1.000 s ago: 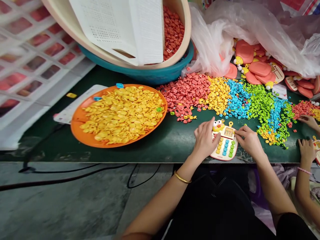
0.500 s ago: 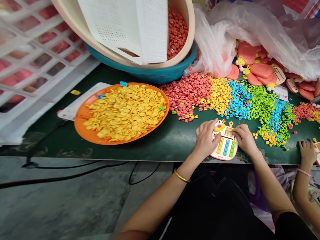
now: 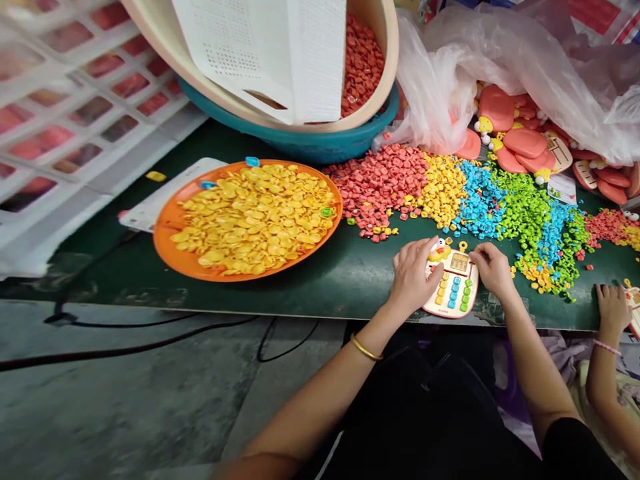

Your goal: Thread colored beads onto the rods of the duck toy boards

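A cream toy board (image 3: 451,310) with a yellow duck face, a small window and columns of yellow, blue and green buttons lies near the front edge of the green table. My left hand (image 3: 414,270) grips its left side, thumb resting over the face of the board and covering part of the button area. At the upper right edge, my right hand (image 3: 494,268) has its fingers curled together and touching the board. Anything small between those fingertips is hidden. Just behind the board spread piles of red pieces (image 3: 385,177), yellow pieces (image 3: 443,190), blue pieces (image 3: 480,200) and green pieces (image 3: 523,203).
An orange tray (image 3: 167,250) heaped with yellow discs stands to the left. Behind it are nested basins (image 3: 320,143) holding red pieces and a white basket (image 3: 235,67). Plastic bags (image 3: 540,73) partly cover red toy boards (image 3: 525,143). Another person's hand (image 3: 613,307) is at right.
My right hand has shifted from over the board's small window to its right edge, uncovering the window. My left hand keeps its grip. The whole view has shifted slightly.
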The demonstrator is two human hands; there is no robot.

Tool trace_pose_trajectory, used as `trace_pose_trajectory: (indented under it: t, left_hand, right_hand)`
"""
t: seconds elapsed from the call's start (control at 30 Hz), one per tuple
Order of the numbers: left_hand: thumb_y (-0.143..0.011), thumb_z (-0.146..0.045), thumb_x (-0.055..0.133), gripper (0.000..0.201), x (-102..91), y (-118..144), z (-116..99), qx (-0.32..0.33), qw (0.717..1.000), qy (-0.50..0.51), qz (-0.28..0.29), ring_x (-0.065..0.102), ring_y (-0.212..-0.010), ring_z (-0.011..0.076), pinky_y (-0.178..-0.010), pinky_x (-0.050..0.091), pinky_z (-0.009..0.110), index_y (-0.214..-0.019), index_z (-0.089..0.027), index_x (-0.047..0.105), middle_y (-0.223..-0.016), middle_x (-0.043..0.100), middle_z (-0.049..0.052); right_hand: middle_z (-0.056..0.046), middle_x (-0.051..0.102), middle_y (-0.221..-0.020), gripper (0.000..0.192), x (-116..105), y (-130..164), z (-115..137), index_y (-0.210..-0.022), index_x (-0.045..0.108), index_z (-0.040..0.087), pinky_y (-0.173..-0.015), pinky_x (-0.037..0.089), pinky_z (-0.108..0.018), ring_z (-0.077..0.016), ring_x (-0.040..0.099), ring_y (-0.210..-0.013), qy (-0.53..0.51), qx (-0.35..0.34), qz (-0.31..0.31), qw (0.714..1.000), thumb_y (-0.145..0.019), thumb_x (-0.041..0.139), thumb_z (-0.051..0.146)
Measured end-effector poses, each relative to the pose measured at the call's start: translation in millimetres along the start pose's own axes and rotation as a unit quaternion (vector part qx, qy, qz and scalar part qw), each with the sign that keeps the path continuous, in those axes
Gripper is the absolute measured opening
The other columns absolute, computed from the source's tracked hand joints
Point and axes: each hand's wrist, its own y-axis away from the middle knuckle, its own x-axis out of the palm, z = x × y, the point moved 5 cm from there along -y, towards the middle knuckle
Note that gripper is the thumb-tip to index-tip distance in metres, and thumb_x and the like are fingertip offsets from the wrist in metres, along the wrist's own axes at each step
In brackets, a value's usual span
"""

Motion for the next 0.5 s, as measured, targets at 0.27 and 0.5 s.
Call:
trace_pose_trajectory:
  t: [0.27, 0.5]
  left_hand:
    - [-0.091, -0.032, 0.052, 0.05, -2.6, -1.4, -0.3, -0.001, 1.0, 0.004, 0.005, 0.048, -0.127, 0.0285, -0.106, 0.035, 0.044, -0.14, -0.022, 0.051, -0.135, 0.059, 0.01]
    - [-0.091, -0.033, 0.053, 0.049, -10.5, 3.1, 9.8, -0.007, 1.0, 0.005, 0.007, 0.049, -0.126, 0.0285, -0.106, 0.036, 0.044, -0.138, -0.021, 0.053, -0.135, 0.06, 0.01]
  right_hand:
    - [-0.005, 0.065, -0.075, 0.022, -30.5, 2.9, -13.5, -0.078, 0.065, 0.02, -0.072, 0.045, -0.033, -0.0206, 0.058, -0.072, 0.088, 0.028, -0.043, 0.995, -0.087, 0.053, 0.036]
    - [-0.008, 0.065, -0.1, 0.022, -22.4, 3.4, 3.4, -0.102, 0.075, 0.023, -0.086, 0.05, -0.034, -0.0217, 0.063, -0.094, 0.089, -0.114, 0.027, 0.989, -0.092, 0.056, 0.029]
